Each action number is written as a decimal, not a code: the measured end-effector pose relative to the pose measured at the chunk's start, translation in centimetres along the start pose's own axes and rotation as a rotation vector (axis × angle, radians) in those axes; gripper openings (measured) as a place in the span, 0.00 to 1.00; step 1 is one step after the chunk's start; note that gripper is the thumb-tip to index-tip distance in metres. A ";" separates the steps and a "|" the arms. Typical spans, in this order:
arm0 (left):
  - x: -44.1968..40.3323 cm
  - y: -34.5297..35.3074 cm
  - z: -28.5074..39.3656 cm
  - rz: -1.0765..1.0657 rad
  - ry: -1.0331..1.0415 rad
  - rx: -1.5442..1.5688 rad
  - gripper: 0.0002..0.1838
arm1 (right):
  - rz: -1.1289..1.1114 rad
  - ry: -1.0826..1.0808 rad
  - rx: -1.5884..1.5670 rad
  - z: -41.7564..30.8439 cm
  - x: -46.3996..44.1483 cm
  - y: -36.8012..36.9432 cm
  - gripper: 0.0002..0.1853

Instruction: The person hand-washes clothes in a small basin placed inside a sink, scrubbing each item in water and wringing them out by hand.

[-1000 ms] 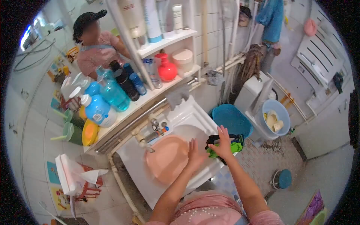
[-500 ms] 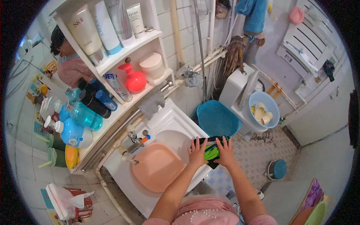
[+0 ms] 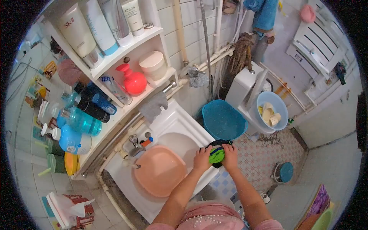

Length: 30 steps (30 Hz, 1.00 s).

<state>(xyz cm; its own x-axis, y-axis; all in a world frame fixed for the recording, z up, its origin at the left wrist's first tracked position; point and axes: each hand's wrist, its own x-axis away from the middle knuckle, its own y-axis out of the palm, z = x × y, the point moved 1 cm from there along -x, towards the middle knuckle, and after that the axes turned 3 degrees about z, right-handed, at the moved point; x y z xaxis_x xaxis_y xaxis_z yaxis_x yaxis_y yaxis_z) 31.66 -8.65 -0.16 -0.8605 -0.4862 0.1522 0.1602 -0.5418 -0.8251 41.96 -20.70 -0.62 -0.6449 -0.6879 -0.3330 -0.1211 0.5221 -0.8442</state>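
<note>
A bunched black and bright green cloth (image 3: 217, 155) lies at the right edge of the white sink (image 3: 177, 113). My left hand (image 3: 202, 159) has its fingers curled into the cloth's left side. On the opposite side, my right hand (image 3: 230, 157) grips the same cloth with bent fingers. Some of the black fabric shows beyond my fingertips. To the left, a peach-coloured plastic basin (image 3: 161, 172) sits in the sink, under the faucet (image 3: 134, 143). I cannot make out what kind of cloth item it is.
A blue tub (image 3: 224, 120) stands beyond the sink, beside the toilet tank (image 3: 243, 82). A light blue basin (image 3: 281, 101) holding pale items rests over the toilet. Shelves (image 3: 130, 36) with tubes and bottles line the left. A small lidded bucket (image 3: 285, 172) stands on the floor.
My fingers, spread flat over the cloth before, are now curled into it. The cloth has been gathered into a smaller bunch. The camera view has shifted slightly.
</note>
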 end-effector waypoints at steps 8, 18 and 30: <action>1.5 -1.8 0.1 0.044 -0.037 0.001 0.40 | -0.016 0.042 0.073 -2.0 -0.9 -1.6 0.26; 8.5 -7.9 -4.6 0.391 -0.128 0.178 0.29 | -0.057 -0.261 -0.228 -11.8 -2.9 -2.4 0.24; 19.7 -11.1 -11.3 0.692 -0.311 0.166 0.29 | -0.288 -0.553 -0.339 -22.6 0.3 3.8 0.27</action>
<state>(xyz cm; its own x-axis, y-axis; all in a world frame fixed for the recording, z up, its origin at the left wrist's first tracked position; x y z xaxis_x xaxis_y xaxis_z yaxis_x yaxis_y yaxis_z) 7.42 -4.44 5.86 -0.3667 -0.9082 -0.2015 0.7030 -0.1287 -0.6995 24.23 -7.57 5.58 -0.0850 -0.9306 -0.3561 -0.5155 0.3469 -0.7835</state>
